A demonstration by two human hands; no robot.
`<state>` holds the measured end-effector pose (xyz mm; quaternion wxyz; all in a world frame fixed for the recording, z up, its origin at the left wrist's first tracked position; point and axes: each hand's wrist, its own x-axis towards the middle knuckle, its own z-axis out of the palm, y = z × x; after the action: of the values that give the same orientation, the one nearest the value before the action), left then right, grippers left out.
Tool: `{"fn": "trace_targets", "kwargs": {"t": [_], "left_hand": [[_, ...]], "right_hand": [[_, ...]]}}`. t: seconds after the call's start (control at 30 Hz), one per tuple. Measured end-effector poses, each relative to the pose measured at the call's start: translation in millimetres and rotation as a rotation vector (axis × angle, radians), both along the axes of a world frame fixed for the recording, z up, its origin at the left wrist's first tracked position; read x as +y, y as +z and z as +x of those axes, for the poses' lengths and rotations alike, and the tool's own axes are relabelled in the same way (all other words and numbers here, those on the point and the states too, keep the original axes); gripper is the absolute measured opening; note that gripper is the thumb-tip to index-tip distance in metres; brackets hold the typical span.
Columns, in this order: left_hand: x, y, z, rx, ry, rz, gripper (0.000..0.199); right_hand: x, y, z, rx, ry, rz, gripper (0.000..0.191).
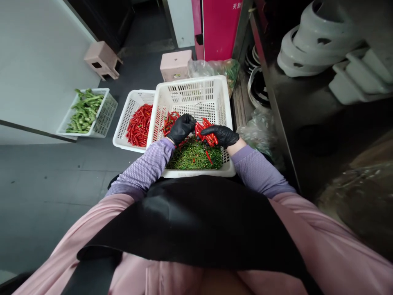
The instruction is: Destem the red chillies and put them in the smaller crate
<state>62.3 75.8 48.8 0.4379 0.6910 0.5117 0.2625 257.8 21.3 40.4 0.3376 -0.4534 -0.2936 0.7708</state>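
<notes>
In my right hand (221,135), gloved in black, is a bunch of red chili peppers (207,130), their tips pointing up and left. My left hand (182,128), also black-gloved, is closed close against the bunch's left side; whatever is between its fingertips is too small to make out. Both hands are over a white plastic basket (226,86). Beneath them lies a heap of green chili stems (195,157) with a stray red chili on it. More red chilies (170,121) sit in the basket, just beyond my left hand.
Left of the basket, a second white basket (121,137) holds many red chilies (140,125). Farther left, another basket (107,110) contains green peppers (85,110). Pink stools (175,63) and plastic bags (260,131) stand around. A metal counter (294,123) runs along the right.
</notes>
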Motion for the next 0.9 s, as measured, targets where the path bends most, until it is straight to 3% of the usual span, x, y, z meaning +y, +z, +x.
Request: {"fn": "trace_targets", "kwargs": {"t": [0.07,0.17,0.3,0.43,0.53,0.6,0.67,0.73,0.83,0.9], "left_hand": [[-3,-6.3,6,0.007,-0.009,0.073,0.014],[-2,-16.7,18,-0.011,0.091,0.15,0.016],[1,-24.5,38,-0.135,0.198,0.074,0.025],[1,-14.1,43,-0.144,0.021,-0.129,0.041],[-1,0.2,27,-0.13,-0.155,-0.353,0.043],[-3,5.8,14,-0.059,-0.229,-0.398,0.041],[-5,5.1,3,0.093,-0.257,-0.296,0.043],[-11,-2.7,-2,0.299,-0.277,-0.103,0.042],[-28,-23.4,7,0.519,-0.343,0.119,0.034],[-43,-37.5,18,0.57,-0.426,0.156,0.027]], "right_hand": [[-2,0.1,-1,-0.023,-0.002,0.023,0.015],[-1,-1.7,-1,-0.071,-0.041,0.052,0.019],[4,-3.9,3,-0.048,-0.073,0.124,0.019],[4,-1.0,9,-0.114,-0.013,0.255,0.019],[4,0.7,16,-0.258,0.054,0.365,0.025],[7,-0.7,22,-0.399,0.051,0.431,0.027],[11,-3.4,27,-0.491,-0.03,0.459,0.028],[16,-5.8,32,-0.441,-0.2,0.441,0.027],[19,-6.2,38,-0.251,-0.409,0.372,0.024],[19,-4.9,41,-0.223,-0.43,0.314,0.018]]}}
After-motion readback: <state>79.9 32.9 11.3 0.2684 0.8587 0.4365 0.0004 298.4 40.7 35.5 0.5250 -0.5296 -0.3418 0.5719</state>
